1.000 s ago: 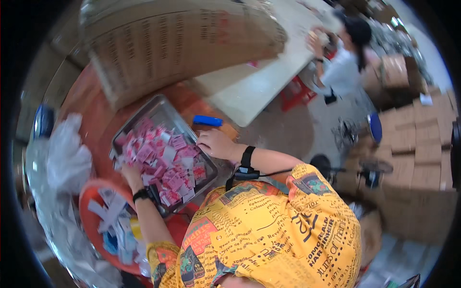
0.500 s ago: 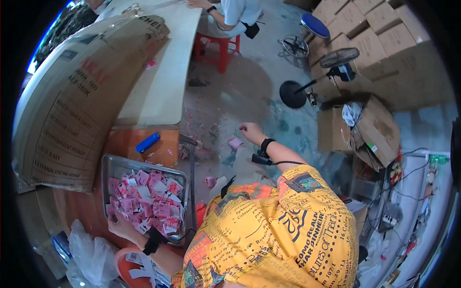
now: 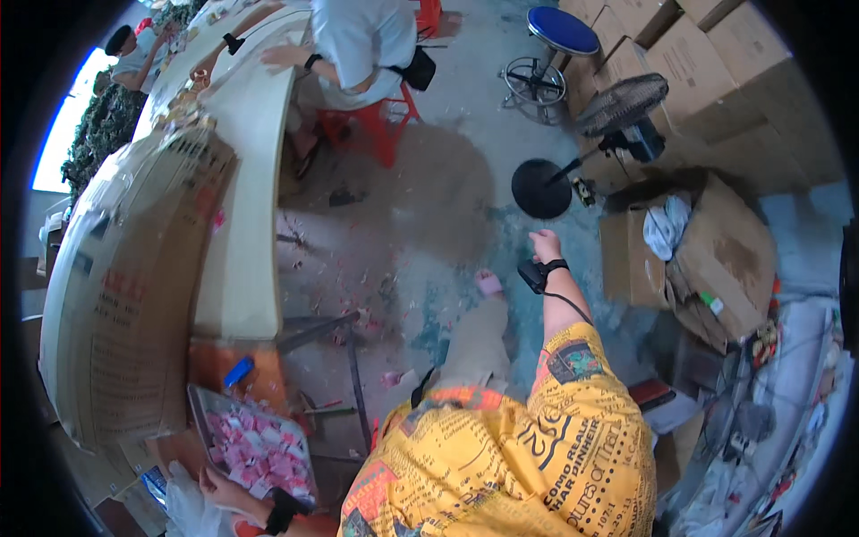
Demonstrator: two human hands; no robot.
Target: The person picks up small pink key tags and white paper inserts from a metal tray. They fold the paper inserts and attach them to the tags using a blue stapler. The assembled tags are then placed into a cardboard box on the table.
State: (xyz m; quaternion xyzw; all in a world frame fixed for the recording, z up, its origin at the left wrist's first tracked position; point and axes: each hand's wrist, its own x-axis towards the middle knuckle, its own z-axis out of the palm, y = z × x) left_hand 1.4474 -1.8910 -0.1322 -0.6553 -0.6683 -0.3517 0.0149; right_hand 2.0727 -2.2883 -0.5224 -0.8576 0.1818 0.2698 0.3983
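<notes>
My left hand (image 3: 224,490) is low at the left, beside the near-left edge of a metal tray (image 3: 302,446). Motion smears its fingers, so I cannot make out whether they hold anything. A heap of small pink and white printed packets (image 3: 259,445) fills the tray. My right hand (image 3: 544,246) is held out ahead of me over the floor, its fingers curled in and nothing visible in them. Both wrists wear black bands, and a dark cable runs from the right one along my forearm.
A blue box-like object (image 3: 239,370) lies beyond the tray. A large carton (image 3: 134,331) leans along the pale table (image 3: 246,268). A person (image 3: 362,54) sits on a red stool (image 3: 383,125). At right stand a fan (image 3: 626,107), blue stool (image 3: 562,29) and open carton (image 3: 716,259).
The view has shifted, with the tray now lower at the left. My right arm has swung out to the right. My left hand has moved off the packets to beside the tray's edge.
</notes>
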